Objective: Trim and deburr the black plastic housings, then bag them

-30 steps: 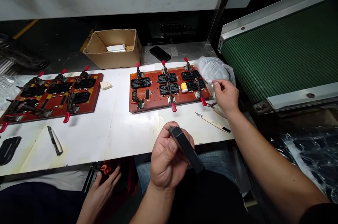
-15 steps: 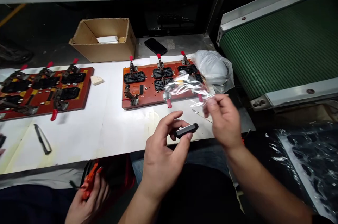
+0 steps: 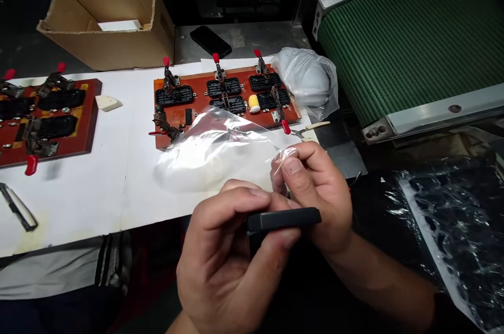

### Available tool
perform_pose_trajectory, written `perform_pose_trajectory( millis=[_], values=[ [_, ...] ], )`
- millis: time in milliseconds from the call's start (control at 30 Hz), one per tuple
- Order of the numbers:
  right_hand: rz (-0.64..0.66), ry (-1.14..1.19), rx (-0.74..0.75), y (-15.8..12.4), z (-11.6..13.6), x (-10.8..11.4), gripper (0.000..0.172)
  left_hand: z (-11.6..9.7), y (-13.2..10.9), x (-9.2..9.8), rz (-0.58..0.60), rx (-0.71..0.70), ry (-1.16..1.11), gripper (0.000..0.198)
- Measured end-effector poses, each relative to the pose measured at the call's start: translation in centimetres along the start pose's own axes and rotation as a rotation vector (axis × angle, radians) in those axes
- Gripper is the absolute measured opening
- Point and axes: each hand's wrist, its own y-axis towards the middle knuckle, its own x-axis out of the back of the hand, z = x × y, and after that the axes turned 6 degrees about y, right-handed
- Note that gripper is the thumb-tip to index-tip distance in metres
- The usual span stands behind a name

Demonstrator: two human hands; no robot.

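Note:
Between the thumb and fingers of my left hand (image 3: 232,255) is a small black rectangular part (image 3: 285,219), held edge-on near the camera. My right hand (image 3: 318,192), just behind it, pinches a corner of a clear plastic film or bag (image 3: 220,139). The film spreads leftward above the white table covering. Behind it lies a red-brown fixture board (image 3: 200,108) with black ribbed parts (image 3: 224,87) under red-tipped toggle clamps (image 3: 216,58). A yellow-and-white plug (image 3: 254,103) stands on the board.
A cardboard box (image 3: 114,48) and a phone (image 3: 210,41) sit at the back. A second fixture board (image 3: 92,113) and a cutter knife (image 3: 18,210) lie left. A bagged grey bundle (image 3: 309,79) is beside the green conveyor (image 3: 386,45). Plastic-covered black parts (image 3: 452,229) are at right.
My left hand has brought the black part closer and turned it. The film in my right hand has swung left and spread out. The view has shifted; the co-worker's hand is out of view.

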Motion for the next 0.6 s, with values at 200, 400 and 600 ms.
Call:
perform_pose_trajectory(
  millis=[200, 400, 600],
  values=[
    [-0.006, -0.037, 0.025, -0.27, 0.3, -0.25, 0.009, 0.51, -0.01, 0.3, 0.016, -0.051, 0.026, 0.05],
    [0.011, -0.068, 0.024, -0.28, 0.08, -0.09, 0.012, 0.55, 0.18, 0.81, 0.094, 0.011, 0.021, 0.04],
    [0.018, -0.044, 0.002, -0.46, -0.43, 0.19, 0.011, 0.03, -0.23, 0.32, 0.029, 0.241, -0.043, 0.028]
  ],
)
